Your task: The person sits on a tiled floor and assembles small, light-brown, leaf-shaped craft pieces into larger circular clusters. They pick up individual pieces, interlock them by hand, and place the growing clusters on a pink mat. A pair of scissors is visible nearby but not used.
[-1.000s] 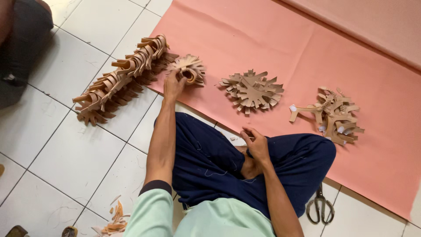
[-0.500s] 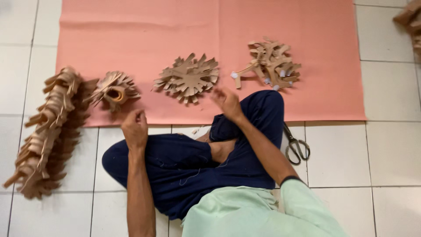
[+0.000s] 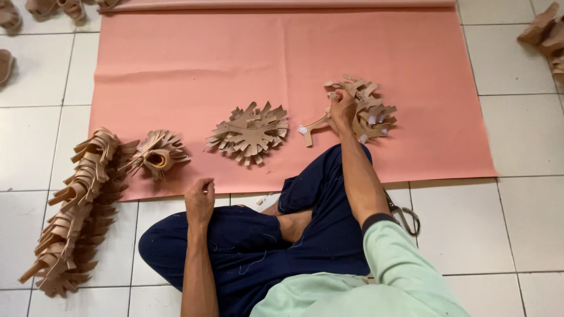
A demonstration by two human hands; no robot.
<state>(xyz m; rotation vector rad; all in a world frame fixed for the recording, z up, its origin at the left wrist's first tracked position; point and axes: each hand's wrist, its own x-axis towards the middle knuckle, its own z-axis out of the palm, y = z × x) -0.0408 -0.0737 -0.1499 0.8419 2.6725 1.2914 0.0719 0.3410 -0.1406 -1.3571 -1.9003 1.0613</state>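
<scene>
I sit cross-legged on a tiled floor at the edge of a pink sheet (image 3: 294,53). My right hand (image 3: 342,108) reaches out onto the right pile of tan cut-out pieces (image 3: 367,111) and closes on one piece of it. My left hand (image 3: 200,200) hovers over my left knee with the fingers curled together, nothing visible in them. A flat fan of tan pieces (image 3: 249,131) lies in the middle of the sheet. A smaller curled bundle (image 3: 157,154) lies at the sheet's left edge.
A long row of folded tan pieces (image 3: 73,205) stretches over the tiles on my left. Scissors (image 3: 404,216) lie by my right leg, partly hidden by my arm. More tan pieces (image 3: 546,35) lie at the top right, and sandals (image 3: 12,17) at the top left.
My right hand has stretched from in front of my knee out to the right pile. My left hand has drawn back from the curled bundle to above my knee. The view has shifted.
</scene>
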